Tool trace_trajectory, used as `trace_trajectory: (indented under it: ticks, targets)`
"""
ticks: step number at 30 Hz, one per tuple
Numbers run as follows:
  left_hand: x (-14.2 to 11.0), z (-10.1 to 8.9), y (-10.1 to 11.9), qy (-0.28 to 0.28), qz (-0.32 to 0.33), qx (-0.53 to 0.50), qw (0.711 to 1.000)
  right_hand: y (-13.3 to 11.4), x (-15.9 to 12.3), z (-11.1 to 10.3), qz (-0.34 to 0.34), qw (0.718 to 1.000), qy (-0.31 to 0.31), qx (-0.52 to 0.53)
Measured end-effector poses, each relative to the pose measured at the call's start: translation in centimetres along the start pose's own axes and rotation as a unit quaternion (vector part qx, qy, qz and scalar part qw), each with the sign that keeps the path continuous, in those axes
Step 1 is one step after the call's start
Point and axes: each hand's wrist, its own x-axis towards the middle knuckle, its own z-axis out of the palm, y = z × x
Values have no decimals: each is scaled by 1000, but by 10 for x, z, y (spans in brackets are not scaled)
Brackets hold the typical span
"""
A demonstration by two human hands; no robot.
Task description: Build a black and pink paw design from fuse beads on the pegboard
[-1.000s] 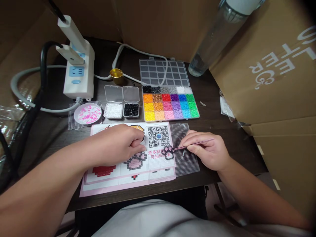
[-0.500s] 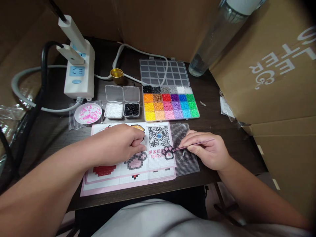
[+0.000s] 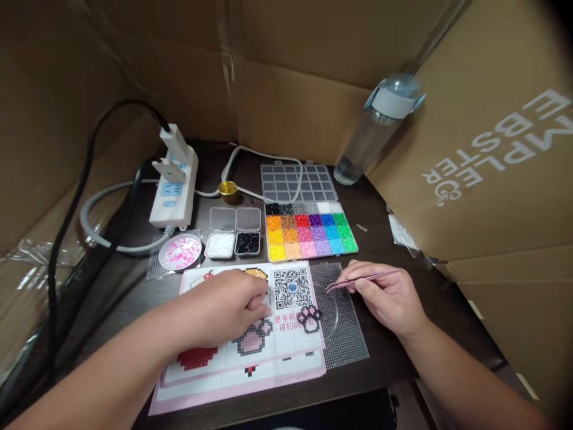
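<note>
Pink metal tweezers (image 3: pixel 362 279) were pinched in the right hand (image 3: pixel 387 295), their tips raised just beside the small pink-and-black paw bead figure (image 3: pixel 310 316), not touching it. That paw sat on the clear pegboard (image 3: pixel 342 322) laid over the pattern sheet (image 3: pixel 250 334). Resting on the sheet, the left hand (image 3: pixel 228 307) was loosely curled, fingers together, holding nothing I could see. Behind lay the 24-compartment bead box (image 3: pixel 311 234), 2 small tubs of white and black beads (image 3: pixel 233 244), a dish of pink beads (image 3: pixel 181 252), a power strip (image 3: pixel 174 185) and a water bottle (image 3: pixel 373 134).
</note>
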Motion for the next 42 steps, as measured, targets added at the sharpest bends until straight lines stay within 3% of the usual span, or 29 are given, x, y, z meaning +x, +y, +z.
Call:
trace_trajectory:
  ticks: [6,11,17,42]
  targets:
    - [-1,1,-1,5,-13,-2,1000,-7,29,-3,25,991,117,-60]
    - [0,1,0,7,-8,5,1000,-4,56,15,10,982,131,-135]
    - [1,2,4,7,-27,13,1000,9,56,31,-15,983,110,-148]
    - [1,2,5,12,-30,23,999,9,56,27,1,985,78,-155]
